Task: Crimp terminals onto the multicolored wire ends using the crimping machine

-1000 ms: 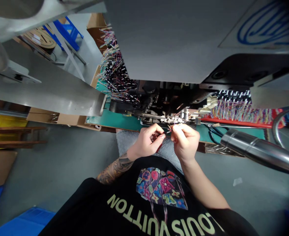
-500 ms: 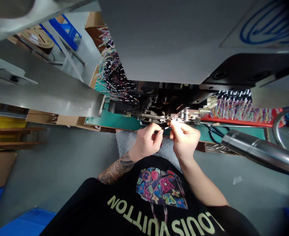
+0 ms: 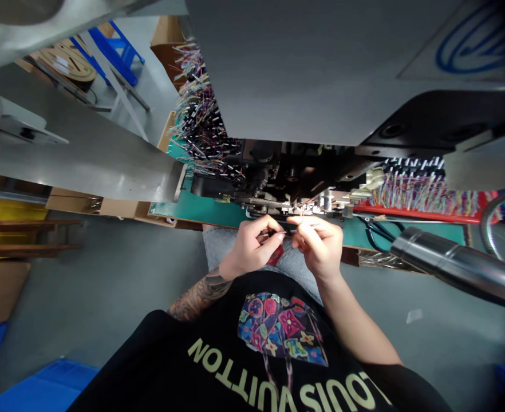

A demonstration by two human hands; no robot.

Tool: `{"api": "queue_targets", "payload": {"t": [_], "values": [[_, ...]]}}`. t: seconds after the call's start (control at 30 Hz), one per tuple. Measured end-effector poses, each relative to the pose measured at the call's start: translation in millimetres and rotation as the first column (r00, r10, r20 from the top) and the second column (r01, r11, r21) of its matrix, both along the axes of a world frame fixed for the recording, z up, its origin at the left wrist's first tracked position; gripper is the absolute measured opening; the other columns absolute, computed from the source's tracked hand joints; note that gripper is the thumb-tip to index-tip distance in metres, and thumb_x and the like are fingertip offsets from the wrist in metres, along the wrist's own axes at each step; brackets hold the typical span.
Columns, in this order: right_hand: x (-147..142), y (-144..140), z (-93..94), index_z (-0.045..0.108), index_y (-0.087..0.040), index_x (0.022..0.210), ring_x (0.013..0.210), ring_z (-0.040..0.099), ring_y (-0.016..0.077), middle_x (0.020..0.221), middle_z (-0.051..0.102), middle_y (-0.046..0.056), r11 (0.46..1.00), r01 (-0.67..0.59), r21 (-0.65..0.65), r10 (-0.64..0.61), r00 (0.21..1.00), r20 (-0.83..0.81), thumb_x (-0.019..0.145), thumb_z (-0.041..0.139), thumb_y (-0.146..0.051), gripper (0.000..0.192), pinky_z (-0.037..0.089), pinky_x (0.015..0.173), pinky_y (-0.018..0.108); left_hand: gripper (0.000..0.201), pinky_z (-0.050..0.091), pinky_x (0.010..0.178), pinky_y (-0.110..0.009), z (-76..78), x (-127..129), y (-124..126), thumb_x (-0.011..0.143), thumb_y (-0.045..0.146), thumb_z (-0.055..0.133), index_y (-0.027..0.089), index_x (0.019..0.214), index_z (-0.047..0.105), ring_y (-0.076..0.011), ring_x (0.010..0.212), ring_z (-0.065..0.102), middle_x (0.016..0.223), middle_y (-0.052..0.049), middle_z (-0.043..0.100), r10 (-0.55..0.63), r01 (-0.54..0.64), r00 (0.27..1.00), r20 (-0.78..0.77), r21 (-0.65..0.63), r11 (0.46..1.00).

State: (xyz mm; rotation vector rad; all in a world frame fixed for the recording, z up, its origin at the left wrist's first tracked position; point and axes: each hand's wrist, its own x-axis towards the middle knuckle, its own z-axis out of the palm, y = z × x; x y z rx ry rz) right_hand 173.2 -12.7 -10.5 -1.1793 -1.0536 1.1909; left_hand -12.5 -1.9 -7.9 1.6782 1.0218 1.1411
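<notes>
Fingertips of left hand (image 3: pixel 252 247) and right hand (image 3: pixel 319 246) pinch what looks like thin wire (image 3: pixel 290 232) below the machine (image 3: pixel 295 194).

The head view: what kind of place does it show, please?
Probably a small factory or workshop for wire assembly. A grey machine stands over a green bench, bundles of coloured wires lie beside it, and both hands, left hand and right hand, pinch thin wires at its mechanism.

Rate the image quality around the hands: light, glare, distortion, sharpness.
Head view: strong fisheye bend, edges curve and the right corners darken; glare streaks the steel tube; the machine recess is in deep shadow; left hand and right hand are evenly lit, but the thin wire pinched between them is too small to resolve.
</notes>
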Motion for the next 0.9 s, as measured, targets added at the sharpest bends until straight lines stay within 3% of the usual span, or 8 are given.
{"api": "queue_targets", "payload": {"t": [0.1, 0.4, 0.53, 0.7, 0.9], "values": [[4, 1, 6.8, 0.093, -0.021, 0.092, 0.05, 0.062, 0.0143, 0.064, 0.074, 0.002, 0.993, -0.117, 0.019, 0.117, 0.993, 0.033, 0.089, 0.095, -0.038, 0.017, 0.054, 0.05, 0.028, 0.02, 0.041, 0.051, -0.023, 2.9, -4, 0, 0.105, 0.03, 0.075, 0.018, 0.088, 0.072, -0.0094, 0.052, 0.052, 0.065, 0.003, 0.066, -0.042, 0.043, 0.999, 0.008, -0.043, 0.998], [17, 0, 13.6, 0.093, -0.022, 0.088, 0.067, 0.079, 0.0219, 0.086, 0.087, 0.01, 0.986, -0.14, 0.095, 0.114, 0.965, 0.238, 0.093, 0.093, -0.035, 0.014, 0.068, 0.06, 0.032, 0.021, 0.049, 0.06, -0.023, 8.0, -9, 2, 0.11, 0.029, 0.073, 0.018, 0.092, 0.076, -0.011, 0.061, 0.064, 0.075, 0.0, 0.076, -0.057, 0.058, 0.998, -0.015, 0.045, 0.997], [18, 2, 12.7, 0.093, -0.023, 0.087, 0.061, 0.077, 0.02, 0.079, 0.086, 0.006, 0.989, -0.105, 0.103, 0.077, 0.967, 0.245, 0.091, 0.093, -0.038, 0.016, 0.066, 0.056, 0.03, 0.011, 0.047, 0.058, -0.024, 7.9, -11, 2, 0.106, 0.024, 0.071, 0.018, 0.101, 0.079, -0.0112, 0.06, 0.061, 0.08, -0.002, 0.078, -0.132, 0.133, 0.991, -0.007, 0.046, 0.99], [17, 2, 11.8, 0.094, -0.022, 0.089, 0.054, 0.073, 0.0182, 0.071, 0.082, 0.005, 0.991, -0.101, 0.093, 0.08, 0.975, 0.207, 0.091, 0.094, -0.038, 0.016, 0.063, 0.053, 0.028, 0.012, 0.046, 0.057, -0.024, 5.7, -10, 2, 0.105, 0.028, 0.077, 0.018, 0.098, 0.08, -0.0104, 0.059, 0.058, 0.079, -0.002, 0.077, -0.093, 0.095, 0.995, -0.044, 0.051, 0.994], [27, 6, 15.7, 0.096, -0.025, 0.095, 0.058, 0.075, 0.0159, 0.08, 0.087, 0.003, 0.947, -0.27, 0.173, 0.214, 0.934, 0.286, 0.097, 0.091, -0.032, 0.009, 0.063, 0.058, 0.026, 0.021, 0.046, 0.055, -0.022, 8.4, -7, 2, 0.11, 0.031, 0.074, 0.018, 0.093, 0.076, -0.0092, 0.056, 0.057, 0.071, 0.001, 0.071, -0.079, 0.08, 0.996, -0.03, 0.042, 0.996]]}}
